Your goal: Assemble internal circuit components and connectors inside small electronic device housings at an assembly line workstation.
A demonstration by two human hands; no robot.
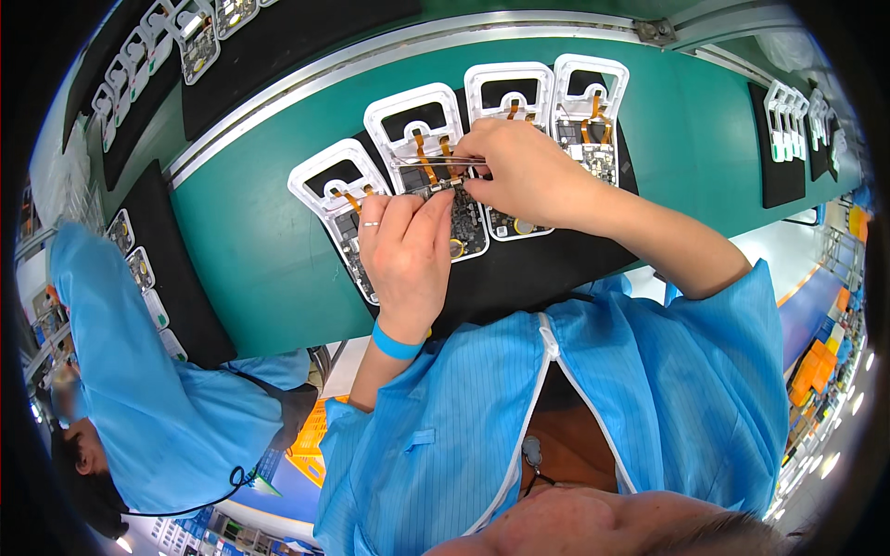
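Several white plastic housings with circuit boards and orange ribbon cables lie in a row before me. In the second housing from the left [408,97], two orange ribbon cables [425,159] run down to a dark circuit board [465,222]. My right hand [528,171] grips metal tweezers [431,163], whose tips lie across these cables. My left hand [406,250] comes in from below, its fingers bent together at the board's upper edge by the connectors. What its fingertips pinch, if anything, is hidden. The leftmost housing [311,185] is partly covered by my left hand.
The housings lie on a black mat [547,264] over a green bench [686,130]. A metal rail [371,60] runs behind. More housings [786,120] stand on a mat at the right, others [199,42] at the upper left. A person in a blue smock [158,389] sits at the left.
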